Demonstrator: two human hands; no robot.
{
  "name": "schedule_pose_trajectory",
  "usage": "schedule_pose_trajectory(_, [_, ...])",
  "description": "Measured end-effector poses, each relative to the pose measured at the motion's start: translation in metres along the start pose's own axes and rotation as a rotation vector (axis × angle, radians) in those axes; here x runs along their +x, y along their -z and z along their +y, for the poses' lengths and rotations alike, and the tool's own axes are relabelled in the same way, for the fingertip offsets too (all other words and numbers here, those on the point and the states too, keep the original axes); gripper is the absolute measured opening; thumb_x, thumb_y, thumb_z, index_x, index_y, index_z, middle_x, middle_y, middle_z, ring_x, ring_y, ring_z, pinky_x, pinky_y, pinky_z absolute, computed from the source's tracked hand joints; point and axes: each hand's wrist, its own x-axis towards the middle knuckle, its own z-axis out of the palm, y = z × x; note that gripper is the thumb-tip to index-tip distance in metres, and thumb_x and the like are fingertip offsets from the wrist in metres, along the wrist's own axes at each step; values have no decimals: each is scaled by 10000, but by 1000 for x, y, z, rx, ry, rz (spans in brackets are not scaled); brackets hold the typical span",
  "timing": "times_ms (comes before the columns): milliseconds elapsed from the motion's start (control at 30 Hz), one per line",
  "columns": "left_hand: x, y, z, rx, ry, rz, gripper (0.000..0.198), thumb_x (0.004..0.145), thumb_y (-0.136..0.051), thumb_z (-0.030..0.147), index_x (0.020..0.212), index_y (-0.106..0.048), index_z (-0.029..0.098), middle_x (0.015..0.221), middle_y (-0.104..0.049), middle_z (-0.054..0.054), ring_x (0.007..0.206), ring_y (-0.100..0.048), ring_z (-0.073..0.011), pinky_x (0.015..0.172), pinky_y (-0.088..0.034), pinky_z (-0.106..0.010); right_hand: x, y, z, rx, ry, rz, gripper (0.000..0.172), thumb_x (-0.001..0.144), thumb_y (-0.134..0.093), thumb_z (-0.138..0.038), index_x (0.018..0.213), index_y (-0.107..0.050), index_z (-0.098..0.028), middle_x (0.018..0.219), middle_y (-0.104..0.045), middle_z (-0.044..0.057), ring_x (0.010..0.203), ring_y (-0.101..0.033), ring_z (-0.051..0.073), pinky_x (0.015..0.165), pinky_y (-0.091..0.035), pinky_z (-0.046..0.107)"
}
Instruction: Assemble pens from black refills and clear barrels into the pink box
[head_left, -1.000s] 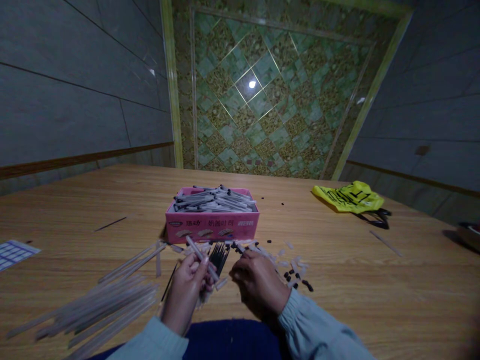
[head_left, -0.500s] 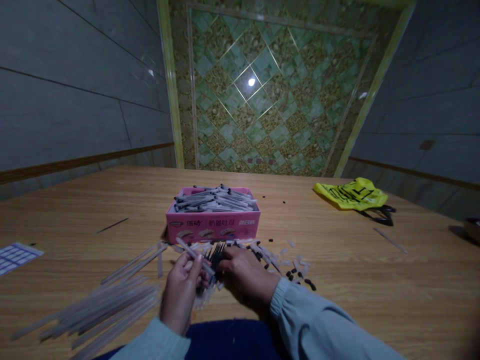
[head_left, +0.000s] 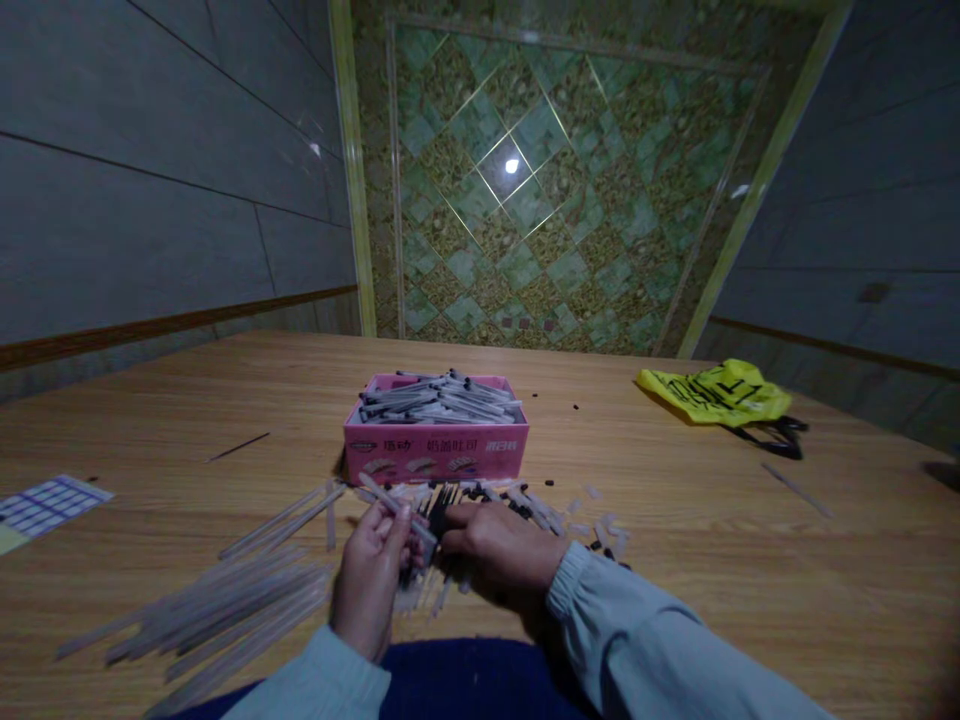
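Observation:
My left hand (head_left: 372,570) is closed round a clear pen barrel (head_left: 396,507) that points up and to the left. Close beside it, my right hand (head_left: 501,545) pinches at a fan of thin black refills (head_left: 441,497) lying on the wooden table (head_left: 675,540). Both hands work just in front of a pink cardboard box (head_left: 435,453) heaped with assembled grey pens (head_left: 442,398). Loose clear barrels and small black caps (head_left: 604,546) are scattered round my right hand.
A long pile of clear tubes (head_left: 225,610) lies at the lower left. A printed sheet (head_left: 45,502) sits at the left edge, a thin black stick (head_left: 238,447) beyond it. A yellow bag (head_left: 716,392) with black handles lies at the far right.
My right hand has moved left from the scattered caps to the black refills, next to my left hand. The left hand still grips the barrel. The view shifted slightly.

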Motion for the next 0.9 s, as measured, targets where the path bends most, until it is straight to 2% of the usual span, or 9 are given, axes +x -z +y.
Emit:
schedule_pose_trajectory(133, [0, -1, 2, -116, 25, 27, 280, 713, -684, 394, 801, -571, 153, 622, -605, 19, 510, -524, -78, 444, -416, -171, -14, -6, -2, 112, 18, 156, 93, 823, -562, -145, 864, -638, -180, 943, -614, 67, 822, -563, 157, 641, -382, 234])
schedule_pose_trajectory(233, [0, -1, 4, -216, 67, 43, 246, 698, -716, 321, 796, -588, 136, 623, -619, 10, 504, -535, -74, 440, -425, -159, -25, -6, -9, 284, -7, 408, 161, 818, -526, -106, 916, -628, -181, 895, -640, 70, 799, -584, 166, 671, -431, 252])
schedule_pose_trajectory(367, [0, 0, 7, -385, 204, 82, 104, 749, -669, 165, 812, -618, 99, 670, -653, -27, 518, -576, -82, 438, -461, -158, -31, 3, -30, 650, -369, 935, 65, 849, -558, -153, 884, -598, -189, 797, -642, 44, 720, -615, 159, 658, -494, 269])
schedule_pose_trajectory(433, [1, 0, 9, -432, 248, 99, 26, 798, -595, 100, 803, -618, 89, 674, -653, -37, 523, -588, -80, 438, -471, -155, -30, 9, -41, 860, -464, 1066, 51, 857, -575, -175, 897, -585, -205, 827, -646, 32, 723, -636, 158, 656, -525, 275])
schedule_pose_trajectory(533, [0, -2, 10, -476, 293, 108, 119, 841, -510, 51, 783, -608, 88, 663, -646, -41, 519, -590, -68, 439, -475, -142, -29, 17, -52, 947, -439, 1109, 82, 849, -599, -166, 912, -594, -218, 865, -651, 29, 763, -651, 163, 681, -545, 291])
schedule_pose_trajectory(667, [-4, -6, 11, -516, 340, 97, 154, 857, -484, 42, 771, -606, 82, 674, -656, -55, 526, -600, -62, 462, -494, -138, -28, 18, -56, 797, -384, 1109, 160, 829, -614, -114, 933, -609, -234, 878, -661, 25, 821, -649, 168, 706, -542, 292])
schedule_pose_trajectory(900, [-9, -11, 14, -539, 407, 72, 154, 852, -492, 34, 781, -618, 90, 677, -671, -56, 513, -611, -65, 450, -501, -134, -26, 13, -54, 664, -329, 1080, 240, 800, -623, -57, 956, -614, -240, 864, -678, 14, 792, -656, 149, 706, -534, 269])
